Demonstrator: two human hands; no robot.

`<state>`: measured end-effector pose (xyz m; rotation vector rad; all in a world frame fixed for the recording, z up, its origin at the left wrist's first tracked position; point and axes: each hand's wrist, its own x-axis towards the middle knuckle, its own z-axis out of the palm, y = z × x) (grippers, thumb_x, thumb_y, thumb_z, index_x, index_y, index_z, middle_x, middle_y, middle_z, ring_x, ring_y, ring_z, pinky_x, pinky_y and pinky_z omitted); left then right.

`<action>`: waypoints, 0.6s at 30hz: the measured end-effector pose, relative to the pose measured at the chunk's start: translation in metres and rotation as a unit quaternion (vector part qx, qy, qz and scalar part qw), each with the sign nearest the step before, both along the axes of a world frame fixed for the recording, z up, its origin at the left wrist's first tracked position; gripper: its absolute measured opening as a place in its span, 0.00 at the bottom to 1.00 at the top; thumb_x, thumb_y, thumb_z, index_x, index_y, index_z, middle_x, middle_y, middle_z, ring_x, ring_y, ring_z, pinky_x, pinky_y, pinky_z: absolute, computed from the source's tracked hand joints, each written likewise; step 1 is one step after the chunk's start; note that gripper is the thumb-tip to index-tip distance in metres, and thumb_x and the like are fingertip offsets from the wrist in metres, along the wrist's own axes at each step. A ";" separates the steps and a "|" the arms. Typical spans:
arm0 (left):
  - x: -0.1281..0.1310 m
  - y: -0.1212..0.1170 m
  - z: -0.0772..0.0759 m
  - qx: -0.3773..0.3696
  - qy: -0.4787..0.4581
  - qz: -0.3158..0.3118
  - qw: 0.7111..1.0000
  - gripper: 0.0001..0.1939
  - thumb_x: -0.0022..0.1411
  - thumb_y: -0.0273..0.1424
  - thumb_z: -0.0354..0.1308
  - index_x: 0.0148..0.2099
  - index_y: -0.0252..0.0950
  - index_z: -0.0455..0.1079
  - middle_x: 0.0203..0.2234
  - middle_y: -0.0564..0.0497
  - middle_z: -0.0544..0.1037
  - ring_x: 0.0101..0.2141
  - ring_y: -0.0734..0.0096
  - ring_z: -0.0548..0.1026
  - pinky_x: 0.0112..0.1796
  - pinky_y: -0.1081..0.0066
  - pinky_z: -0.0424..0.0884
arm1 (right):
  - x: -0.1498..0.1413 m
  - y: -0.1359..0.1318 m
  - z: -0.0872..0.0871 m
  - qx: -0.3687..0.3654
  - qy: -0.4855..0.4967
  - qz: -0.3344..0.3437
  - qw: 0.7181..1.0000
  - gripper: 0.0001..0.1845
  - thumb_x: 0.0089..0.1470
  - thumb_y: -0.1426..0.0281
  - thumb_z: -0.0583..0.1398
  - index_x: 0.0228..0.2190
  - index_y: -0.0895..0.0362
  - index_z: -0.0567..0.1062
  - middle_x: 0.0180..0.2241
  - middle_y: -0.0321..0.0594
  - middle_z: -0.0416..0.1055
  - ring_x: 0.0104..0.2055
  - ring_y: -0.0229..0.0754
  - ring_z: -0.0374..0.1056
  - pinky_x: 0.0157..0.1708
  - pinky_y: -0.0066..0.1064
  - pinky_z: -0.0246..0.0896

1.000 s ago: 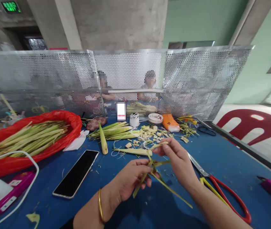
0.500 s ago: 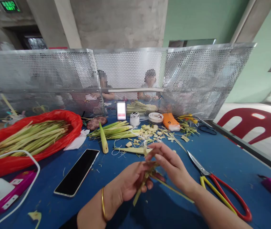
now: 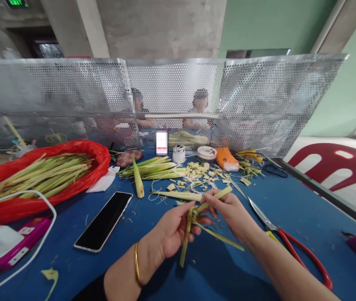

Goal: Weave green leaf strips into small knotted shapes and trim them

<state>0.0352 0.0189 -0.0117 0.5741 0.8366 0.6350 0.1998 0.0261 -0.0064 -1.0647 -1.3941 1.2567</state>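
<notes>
Between my hands is a small knot of woven leaf strips [image 3: 193, 213], pale green, with loose ends sticking out. My left hand [image 3: 175, 229], below a gold bangle, grips the knot between thumb and fingers. One end hangs down over its fingers and another juts to the lower right. My right hand [image 3: 223, 209] pinches a strip end [image 3: 225, 192] that points to the upper right. Just beyond my hands lies a long pale leaf piece [image 3: 178, 195]. Scissors [image 3: 270, 227] with red and yellow handles lie open to the right, partly behind my right forearm.
A red plastic bag [image 3: 99, 156] of long leaves stands left, near a phone [image 3: 104, 221] and a purple power strip [image 3: 18, 246]. Leaf scraps [image 3: 197, 173], string [image 3: 179, 154] and a tape roll [image 3: 207, 153] lie ahead. Behind a perforated metal screen [image 3: 174, 88] sit two people.
My right hand has closed on a strip end and drawn it out to the upper right. My left hand still holds the woven knot, now more exposed. The view has shifted slightly.
</notes>
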 end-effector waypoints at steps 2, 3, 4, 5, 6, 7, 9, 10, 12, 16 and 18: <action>0.000 0.000 0.000 0.003 0.006 -0.005 1.000 0.18 0.64 0.37 0.51 0.41 0.30 0.76 0.29 0.44 0.80 0.15 0.82 0.66 0.15 0.81 0.52 | 0.003 0.002 0.001 0.006 -0.007 -0.004 1.000 0.23 0.49 0.50 0.62 0.24 0.59 0.76 0.14 0.31 0.61 0.18 0.33 0.55 0.23 0.28 0.51; 0.000 -0.001 0.001 0.009 0.009 -0.010 1.000 0.17 0.64 0.37 0.51 0.41 0.30 0.76 0.28 0.44 0.80 0.14 0.84 0.62 0.15 0.81 0.49 | 0.005 0.003 0.001 0.010 -0.002 -0.022 1.000 0.23 0.49 0.50 0.63 0.23 0.59 0.75 0.14 0.31 0.61 0.17 0.33 0.55 0.23 0.28 0.51; 0.000 -0.001 0.001 0.019 0.011 -0.014 1.000 0.18 0.63 0.38 0.52 0.40 0.30 0.77 0.28 0.45 0.79 0.13 0.86 0.59 0.14 0.80 0.46 | 0.006 0.005 0.001 0.012 0.008 -0.044 0.999 0.23 0.48 0.49 0.63 0.23 0.59 0.75 0.14 0.30 0.61 0.17 0.33 0.55 0.22 0.28 0.51; 0.000 -0.002 0.001 0.029 0.015 -0.018 0.999 0.18 0.62 0.39 0.53 0.40 0.29 0.77 0.27 0.45 0.79 0.12 0.87 0.55 0.14 0.80 0.45 | 0.008 0.006 0.000 0.013 0.022 -0.065 0.998 0.23 0.46 0.49 0.64 0.22 0.59 0.75 0.14 0.30 0.61 0.17 0.33 0.55 0.22 0.28 0.50; 0.000 -0.003 0.000 0.038 0.020 -0.021 0.999 0.18 0.61 0.39 0.54 0.40 0.29 0.77 0.27 0.46 0.79 0.12 0.88 0.53 0.14 0.79 0.44 | 0.009 0.008 -0.001 0.012 0.037 -0.082 0.996 0.23 0.45 0.49 0.65 0.22 0.59 0.75 0.14 0.30 0.61 0.17 0.32 0.55 0.21 0.27 0.50; 0.001 -0.003 0.000 0.046 0.024 -0.023 0.998 0.18 0.61 0.39 0.55 0.40 0.29 0.77 0.27 0.46 0.79 0.12 0.88 0.53 0.14 0.79 0.43 | 0.010 0.009 -0.002 0.008 0.052 -0.093 0.994 0.24 0.44 0.49 0.66 0.22 0.59 0.75 0.14 0.30 0.61 0.17 0.32 0.56 0.21 0.27 0.50; 0.001 -0.004 0.000 0.055 0.034 -0.022 0.998 0.18 0.61 0.39 0.55 0.39 0.29 0.78 0.27 0.45 0.79 0.12 0.88 0.53 0.15 0.79 0.42 | 0.010 0.012 -0.005 -0.004 0.084 -0.109 0.990 0.23 0.42 0.50 0.67 0.22 0.59 0.75 0.14 0.30 0.61 0.18 0.31 0.55 0.20 0.26 0.49; 0.001 -0.004 0.001 0.057 0.039 -0.018 0.997 0.18 0.61 0.39 0.55 0.39 0.29 0.78 0.27 0.45 0.79 0.12 0.88 0.53 0.15 0.79 0.42 | 0.010 0.013 -0.007 -0.013 0.103 -0.116 0.988 0.23 0.41 0.50 0.68 0.22 0.60 0.75 0.14 0.29 0.60 0.18 0.31 0.55 0.20 0.25 0.49; 0.002 -0.004 0.001 0.056 0.044 -0.004 0.997 0.19 0.62 0.40 0.55 0.39 0.29 0.78 0.26 0.44 0.79 0.11 0.89 0.52 0.15 0.79 0.42 | 0.010 0.015 -0.010 -0.039 0.142 -0.120 0.982 0.23 0.39 0.51 0.69 0.23 0.60 0.75 0.15 0.29 0.60 0.18 0.30 0.55 0.20 0.24 0.50; 0.001 -0.002 0.003 0.039 0.043 0.045 0.997 0.18 0.62 0.39 0.55 0.39 0.29 0.77 0.27 0.43 0.79 0.13 0.87 0.58 0.15 0.81 0.45 | 0.012 0.018 -0.012 -0.150 0.148 -0.091 0.973 0.25 0.39 0.50 0.69 0.28 0.59 0.75 0.19 0.32 0.68 0.19 0.32 0.62 0.21 0.24 0.56; 0.000 -0.001 0.003 0.037 0.048 0.077 0.995 0.17 0.61 0.39 0.56 0.39 0.29 0.77 0.26 0.45 0.79 0.15 0.86 0.61 0.16 0.81 0.47 | 0.013 0.016 -0.009 -0.190 0.092 -0.046 0.976 0.26 0.44 0.47 0.65 0.30 0.59 0.75 0.24 0.37 0.73 0.22 0.36 0.67 0.23 0.27 0.61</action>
